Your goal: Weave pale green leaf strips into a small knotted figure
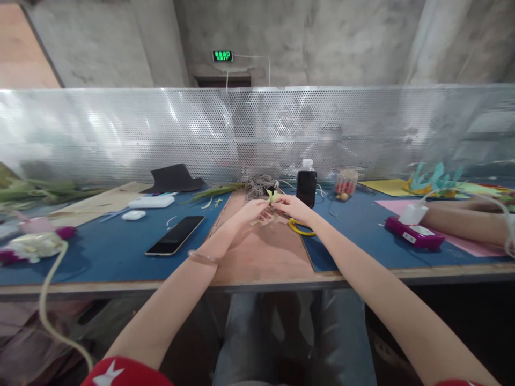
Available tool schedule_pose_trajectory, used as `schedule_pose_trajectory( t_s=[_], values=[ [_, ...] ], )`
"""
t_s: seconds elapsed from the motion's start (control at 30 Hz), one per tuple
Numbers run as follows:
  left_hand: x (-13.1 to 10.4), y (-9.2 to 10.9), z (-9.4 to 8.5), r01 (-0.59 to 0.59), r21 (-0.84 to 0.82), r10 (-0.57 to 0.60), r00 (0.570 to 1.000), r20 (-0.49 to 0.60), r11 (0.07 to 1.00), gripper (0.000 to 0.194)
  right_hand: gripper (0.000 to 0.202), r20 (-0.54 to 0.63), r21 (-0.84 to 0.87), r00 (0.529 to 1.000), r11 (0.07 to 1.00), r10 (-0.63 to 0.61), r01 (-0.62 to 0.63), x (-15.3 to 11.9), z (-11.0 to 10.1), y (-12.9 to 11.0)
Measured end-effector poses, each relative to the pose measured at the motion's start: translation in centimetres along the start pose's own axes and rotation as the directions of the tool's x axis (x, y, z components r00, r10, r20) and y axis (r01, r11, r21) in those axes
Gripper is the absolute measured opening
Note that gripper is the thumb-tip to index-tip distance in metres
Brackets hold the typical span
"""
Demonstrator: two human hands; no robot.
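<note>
A: Head view — both hands meet over the brown board (pixel 265 252) at mid-table. Left hand (pixel 254 212) and right hand (pixel 293 207) have fingertips pressed together on one small yellow-green piece (pixel 272 196), pinched from both sides.

B: Why held up like that?

A: Prob. so it's off the board & right in the line of sight; too small to say if it's paper or a leaf. Forearms reach out from the near edge, a bangle (pixel 202 258) on the left wrist.

B: What's near the hands?

A: A yellow ring-shaped thing (pixel 300 228) lies just under the right hand, touching the board's right edge. Behind the fingers a grey tangle of cord or wire (pixel 258 185), then one dark bottle (pixel 307 184) w/ white cap, upright, far side, out of the way of the elbows.

B: Count the rest?

A: One phone (pixel 175 235) face up, left of the board on the blue mat (pixel 120 252). One white case (pixel 151 201) & one small white earbud-type case (pixel 133 215) further left. One small clear cup (pixel 346 182) of red bits right of the bottle. One magenta device (pixel 414 234) w/ a white plug on top, far right.

B: Anyone else?

A: One other person's forearm (pixel 466 225) rests on the pink sheet (pixel 475 244) at right, apart from the pinching hands. Green stems (pixel 44 190) lie far left along the perforated metal screen (pixel 257 134).
</note>
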State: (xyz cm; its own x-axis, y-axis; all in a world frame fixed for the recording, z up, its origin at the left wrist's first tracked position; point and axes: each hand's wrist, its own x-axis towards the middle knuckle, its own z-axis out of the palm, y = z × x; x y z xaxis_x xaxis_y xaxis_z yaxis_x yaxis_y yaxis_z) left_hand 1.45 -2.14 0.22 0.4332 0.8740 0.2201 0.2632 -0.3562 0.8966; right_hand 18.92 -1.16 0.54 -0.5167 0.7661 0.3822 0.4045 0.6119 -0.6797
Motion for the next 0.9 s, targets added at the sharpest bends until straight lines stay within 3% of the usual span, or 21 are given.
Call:
schedule_pose_trajectory(
  t_s=[0.33,0.7,0.9],
  values=[
    [0.2,-0.3,-0.2,-0.047,-0.372,0.012,0.995,-0.094,0.927,0.024,0.02,-0.017,-0.113,0.992,0.986,-0.125,0.122,-0.2,-0.1,-1.7],
    [0.1,0.0,-0.5,-0.053,-0.561,0.016,0.997,-0.07,0.826,0.024,0.016,-0.029,-0.208,0.974,0.954,-0.226,0.216,-0.1,-0.2,-2.0],
    [-0.1,0.6,-0.7,0.0,-0.597,0.025,0.999,0.033,0.802,0.023,0.017,-0.084,-0.197,0.973,0.961,-0.213,0.193,-0.2,-0.2,-1.7]
  ],
)
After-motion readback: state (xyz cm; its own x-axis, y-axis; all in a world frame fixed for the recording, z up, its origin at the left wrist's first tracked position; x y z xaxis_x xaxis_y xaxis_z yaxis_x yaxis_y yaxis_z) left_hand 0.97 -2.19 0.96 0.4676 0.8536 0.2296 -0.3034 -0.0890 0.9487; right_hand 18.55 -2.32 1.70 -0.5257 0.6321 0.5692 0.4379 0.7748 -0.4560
